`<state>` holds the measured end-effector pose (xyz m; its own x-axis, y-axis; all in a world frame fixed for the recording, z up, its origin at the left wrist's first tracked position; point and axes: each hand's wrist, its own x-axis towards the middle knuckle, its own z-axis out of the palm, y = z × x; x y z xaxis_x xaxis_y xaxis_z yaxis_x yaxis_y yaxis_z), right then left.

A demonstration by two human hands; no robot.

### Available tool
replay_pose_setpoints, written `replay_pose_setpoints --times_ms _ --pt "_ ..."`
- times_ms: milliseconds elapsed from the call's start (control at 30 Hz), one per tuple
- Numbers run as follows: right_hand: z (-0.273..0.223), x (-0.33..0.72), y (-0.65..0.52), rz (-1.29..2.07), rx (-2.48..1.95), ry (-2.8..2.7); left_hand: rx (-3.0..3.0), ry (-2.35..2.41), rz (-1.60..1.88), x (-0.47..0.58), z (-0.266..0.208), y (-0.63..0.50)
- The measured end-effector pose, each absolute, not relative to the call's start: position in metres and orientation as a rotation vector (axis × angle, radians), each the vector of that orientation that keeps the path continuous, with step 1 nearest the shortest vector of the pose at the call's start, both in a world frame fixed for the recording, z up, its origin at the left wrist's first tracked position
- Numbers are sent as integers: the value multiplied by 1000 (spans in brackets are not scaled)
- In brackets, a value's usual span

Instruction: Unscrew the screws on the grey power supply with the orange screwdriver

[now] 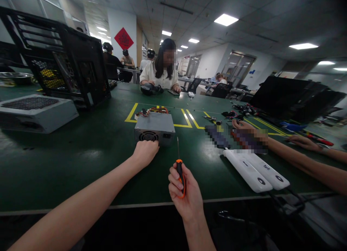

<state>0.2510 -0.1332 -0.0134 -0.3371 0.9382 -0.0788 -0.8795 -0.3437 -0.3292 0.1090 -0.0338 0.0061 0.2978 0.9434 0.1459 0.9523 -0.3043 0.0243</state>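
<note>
A grey computer power supply unit (155,124) sits on the green table in front of me. Its round fan grille and socket face me, and a bundle of coloured cables (155,110) lies behind it. My left hand (146,153) is closed against its lower front edge, with the fingertips partly hidden. In my right hand (187,193) is a screwdriver (179,167) with a black and orange handle, held with its shaft pointing up. The tip stands just right of the power supply, apart from it as far as I can see.
On the left stand an open black computer case (73,63) and another grey power supply (38,111). White power banks (255,169) lie on the right, near another person's hands (248,130). Loose cables (235,113) and red-handled pliers (322,139) are beyond. A person (162,68) sits opposite.
</note>
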Motion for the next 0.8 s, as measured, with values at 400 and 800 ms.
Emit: replay_pose_setpoints --times_ms 400,800 --pt "-13 249 -133 1877 -368 -312 -2589 -1671 -314 105 -2 -27" --pt "-5 241 -151 1846 -625 -399 -3306 -1670 -2215 88 17 -23"
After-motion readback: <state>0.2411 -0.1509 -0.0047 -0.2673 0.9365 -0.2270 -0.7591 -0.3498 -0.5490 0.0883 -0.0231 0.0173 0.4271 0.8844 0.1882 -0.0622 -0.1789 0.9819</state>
